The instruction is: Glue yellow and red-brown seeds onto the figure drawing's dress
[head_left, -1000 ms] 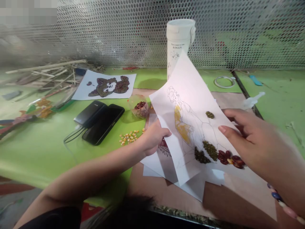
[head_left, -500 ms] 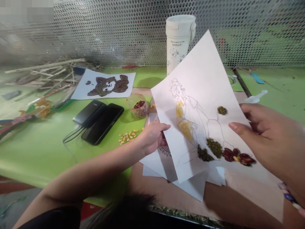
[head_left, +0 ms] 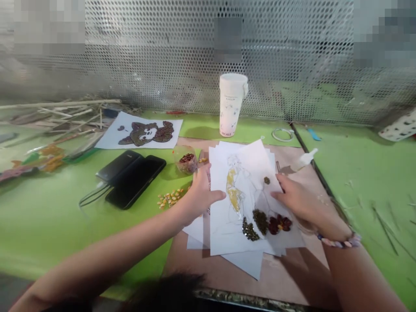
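White paper, inked with a seated figure, makes up the drawing sheet (head_left: 248, 201) over there, directly on the person's side of the white tumbler (head_left: 231, 106). It lies on, or just above, a loose stack of pages; I can't tell whether it is quite flat. Dark-green seeds (head_left: 260, 222) and a dark-red flower (head_left: 280, 224) cover its lower right part, so it is probably kept nearly level to keep them from sliding.

The left hand (head_left: 202, 193), left of the tumbler and nearer the person, has thumb and forefinger spread well apart, thumb over the sheet's edge, with no pinch. The right hand (head_left: 300, 201), nearer and right of the tumbler, sets its thumb at the opposite edge with the forefinger close by; whether they grip, I can't tell. Spread like that, the hands seem to steady both sides.

Corn kernels (head_left: 170, 198) and a plastic cup (head_left: 192, 166) of red beans sit nearer and left of the tumbler, presumably for easy reach.
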`<move>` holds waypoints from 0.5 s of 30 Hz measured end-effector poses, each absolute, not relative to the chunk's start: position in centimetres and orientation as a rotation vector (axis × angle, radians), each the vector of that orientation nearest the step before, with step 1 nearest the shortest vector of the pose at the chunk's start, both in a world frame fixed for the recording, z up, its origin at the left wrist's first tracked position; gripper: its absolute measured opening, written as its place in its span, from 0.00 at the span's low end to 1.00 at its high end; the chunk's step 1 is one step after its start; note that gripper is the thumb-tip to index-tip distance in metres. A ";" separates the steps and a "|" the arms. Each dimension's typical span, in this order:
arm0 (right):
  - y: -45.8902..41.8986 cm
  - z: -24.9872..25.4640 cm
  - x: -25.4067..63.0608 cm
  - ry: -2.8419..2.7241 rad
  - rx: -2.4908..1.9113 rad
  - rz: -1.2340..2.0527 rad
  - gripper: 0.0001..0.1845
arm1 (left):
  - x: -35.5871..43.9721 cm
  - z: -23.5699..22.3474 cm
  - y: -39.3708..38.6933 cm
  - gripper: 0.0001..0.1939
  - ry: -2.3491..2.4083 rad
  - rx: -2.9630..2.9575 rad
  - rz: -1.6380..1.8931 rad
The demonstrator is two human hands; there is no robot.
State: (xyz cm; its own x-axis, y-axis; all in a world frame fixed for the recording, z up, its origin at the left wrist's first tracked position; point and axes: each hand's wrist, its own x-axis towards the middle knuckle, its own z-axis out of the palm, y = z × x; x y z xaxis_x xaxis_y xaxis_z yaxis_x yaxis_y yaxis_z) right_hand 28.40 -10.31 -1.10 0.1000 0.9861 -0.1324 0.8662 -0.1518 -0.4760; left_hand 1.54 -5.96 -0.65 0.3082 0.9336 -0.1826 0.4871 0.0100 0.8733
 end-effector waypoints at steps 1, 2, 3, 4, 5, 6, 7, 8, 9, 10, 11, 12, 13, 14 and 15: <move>-10.5 -0.9 28.2 -1.833 -2.110 0.587 0.15 | 1.2 -0.6 -6.0 0.42 1.351 1.648 0.608; -10.7 -0.6 28.0 -1.823 -2.118 0.552 0.15 | 0.9 -0.5 -6.1 0.42 1.379 1.657 0.623; -11.0 -0.2 27.8 -1.804 -2.130 0.503 0.16 | 0.6 -0.4 -6.3 0.40 1.378 1.687 0.630; -11.3 0.2 27.6 -1.776 -2.144 0.438 0.17 | 0.3 -0.3 -6.5 0.37 1.347 1.778 0.635; -11.7 0.8 27.5 -1.747 -2.153 0.366 0.17 | 0.0 -0.3 -6.6 0.33 1.302 1.887 0.625; -12.1 1.4 27.4 -1.723 -2.157 0.299 0.16 | -0.3 -0.2 -6.9 0.29 1.250 1.993 0.601; -12.5 1.9 27.3 -1.704 -2.152 0.243 0.16 | -0.5 -0.2 -7.1 0.25 1.194 2.084 0.562; -12.9 2.4 27.2 -1.693 -2.133 0.205 0.17 | -0.6 -0.1 -7.2 0.23 1.146 2.157 0.509; -13.3 2.7 27.1 -1.692 -2.099 0.187 0.18 | -0.7 0.0 -7.4 0.20 1.111 2.213 0.448; -13.5 2.8 27.1 -1.705 -2.056 0.189 0.19 | -0.8 0.2 -7.6 0.19 1.089 2.254 0.389; -13.7 2.8 27.0 -1.733 -2.005 0.209 0.19 | -0.8 0.4 -7.7 0.18 1.081 2.282 0.340; -13.7 2.7 26.8 -1.773 -1.946 0.239 0.20 | -0.8 0.8 -7.8 0.17 1.081 2.300 0.314; -13.7 2.6 26.6 -1.819 -1.886 0.277 0.23 | -0.8 1.2 -7.9 0.17 1.077 2.304 0.313; -13.8 2.7 26.3 -1.860 -1.833 0.325 0.25 | -0.9 1.8 -8.0 0.15 1.064 2.289 0.342; -13.9 2.9 25.9 -1.884 -1.778 0.384 0.25 | -1.1 2.4 -8.2 0.14 1.031 2.253 0.395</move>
State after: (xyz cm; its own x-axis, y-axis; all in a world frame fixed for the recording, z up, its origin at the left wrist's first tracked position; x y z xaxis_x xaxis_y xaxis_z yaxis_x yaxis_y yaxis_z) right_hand 25.95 -13.86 2.90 -0.0062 0.9849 0.1732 0.8384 0.0995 -0.5359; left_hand -1.11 -8.20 2.39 0.6502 0.7596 0.0123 0.5735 -0.5014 0.6478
